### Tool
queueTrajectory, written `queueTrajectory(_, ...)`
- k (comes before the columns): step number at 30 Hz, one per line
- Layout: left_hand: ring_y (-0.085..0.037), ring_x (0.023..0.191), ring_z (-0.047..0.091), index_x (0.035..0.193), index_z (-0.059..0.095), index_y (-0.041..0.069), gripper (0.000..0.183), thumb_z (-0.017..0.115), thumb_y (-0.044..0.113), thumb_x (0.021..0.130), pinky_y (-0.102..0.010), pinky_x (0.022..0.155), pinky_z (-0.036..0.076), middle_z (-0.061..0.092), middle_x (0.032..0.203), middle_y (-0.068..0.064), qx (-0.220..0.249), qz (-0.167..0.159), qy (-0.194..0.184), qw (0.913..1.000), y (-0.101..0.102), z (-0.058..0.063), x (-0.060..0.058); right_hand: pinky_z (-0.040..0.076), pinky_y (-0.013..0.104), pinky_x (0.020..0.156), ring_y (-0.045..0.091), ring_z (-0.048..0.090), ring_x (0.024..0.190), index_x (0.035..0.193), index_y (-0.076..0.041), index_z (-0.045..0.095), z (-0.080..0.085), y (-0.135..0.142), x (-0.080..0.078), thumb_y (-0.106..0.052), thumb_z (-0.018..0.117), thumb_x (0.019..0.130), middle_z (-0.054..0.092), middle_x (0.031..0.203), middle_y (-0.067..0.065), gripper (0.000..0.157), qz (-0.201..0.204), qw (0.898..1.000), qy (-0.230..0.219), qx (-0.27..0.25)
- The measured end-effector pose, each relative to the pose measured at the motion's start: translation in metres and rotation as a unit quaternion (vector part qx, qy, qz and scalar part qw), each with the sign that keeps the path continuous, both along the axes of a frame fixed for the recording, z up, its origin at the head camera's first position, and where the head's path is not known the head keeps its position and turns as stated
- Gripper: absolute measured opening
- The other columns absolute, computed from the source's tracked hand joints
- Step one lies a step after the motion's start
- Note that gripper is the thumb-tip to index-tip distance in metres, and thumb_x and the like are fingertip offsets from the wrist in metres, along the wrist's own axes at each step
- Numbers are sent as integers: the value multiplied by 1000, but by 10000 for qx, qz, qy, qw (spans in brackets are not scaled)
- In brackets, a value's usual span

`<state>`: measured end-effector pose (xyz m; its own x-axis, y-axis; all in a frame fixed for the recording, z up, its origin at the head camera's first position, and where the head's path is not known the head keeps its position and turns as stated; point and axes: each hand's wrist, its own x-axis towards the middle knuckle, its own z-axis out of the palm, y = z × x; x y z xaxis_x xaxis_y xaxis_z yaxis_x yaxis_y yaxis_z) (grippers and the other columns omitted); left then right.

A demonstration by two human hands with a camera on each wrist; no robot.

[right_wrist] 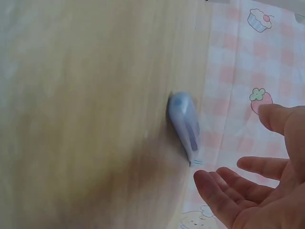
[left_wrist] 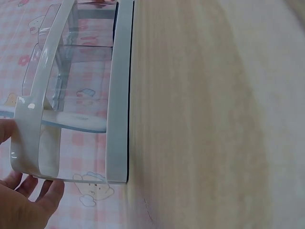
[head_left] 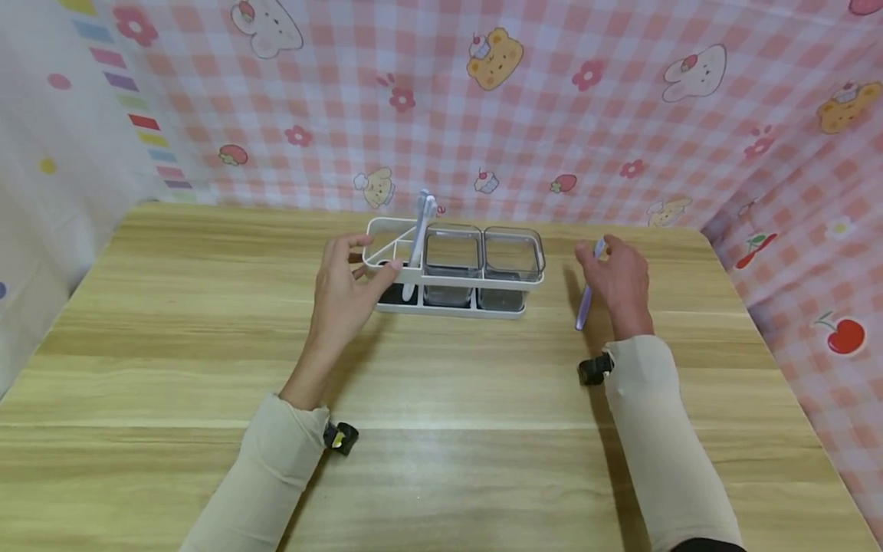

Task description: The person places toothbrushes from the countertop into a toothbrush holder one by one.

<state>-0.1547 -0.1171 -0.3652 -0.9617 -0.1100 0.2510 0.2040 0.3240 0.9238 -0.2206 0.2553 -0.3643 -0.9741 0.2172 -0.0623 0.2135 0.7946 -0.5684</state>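
My left hand [head_left: 345, 284] holds the left end of a white toothbrush rack [head_left: 476, 280], thumb at the front and fingers around the end. In the left wrist view, the fingertips touch the rack's upper band [left_wrist: 31, 129]. Light blue and white toothbrushes [head_left: 422, 230] stand tilted in a compartment towards the rack's left, and two clear cups [head_left: 453, 253] sit in its middle and right openings. To the right of the rack, a purple toothbrush [head_left: 585, 307] lies on the table. My right hand [head_left: 621, 280] is just above it, thumb and fingers spread apart in the right wrist view.
The wooden table [head_left: 441, 414] extends in front of the rack and to both sides. A pink checked cloth [head_left: 428, 130] with cartoon prints hangs along the back and right edges. Black wrist cameras [head_left: 341, 438] are worn on both sleeves.
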Motion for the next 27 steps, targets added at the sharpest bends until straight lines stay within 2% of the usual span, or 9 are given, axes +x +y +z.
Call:
queueTrajectory(5,-28,114,53,132,52,-3,53,77,20,91,-41,104,51,49,130,-14,-33,1,19,10000,1,-1,-1,42,58,109,49,43,133,154,4,33,-3,5,-3,-52,52,100,46,146,31,80,50,9995,-311,40)
queueTrajectory(10,-28,114,53,132,52,-2,54,77,22,91,-39,105,51,49,130,-14,-75,10,-25,10000,1,-1,-1,48,56,101,46,53,121,148,7,43,-7,11,-4,-42,63,98,58,133,30,73,29,9996,-267,48)
queueTrajectory(17,-29,115,52,133,52,-3,55,76,22,91,-39,105,50,49,132,-15,-76,39,-33,10000,0,1,-1,50,49,95,38,59,110,138,8,55,-13,15,-7,-28,73,90,67,121,24,63,-36,9998,-156,118)
queueTrajectory(22,-29,115,53,133,52,-4,54,76,20,91,-41,105,50,48,131,-15,-35,43,-26,10000,0,0,-1,50,48,91,38,58,107,127,6,64,-15,15,-7,-23,74,88,68,117,23,50,-127,9994,-246,198)
queueTrajectory(27,-30,115,53,132,52,-3,54,76,21,91,-41,105,50,48,131,-15,-43,32,-24,10000,1,0,0,50,46,90,37,59,107,126,3,67,-18,18,-7,-19,72,87,70,118,21,46,-280,9992,-289,66)
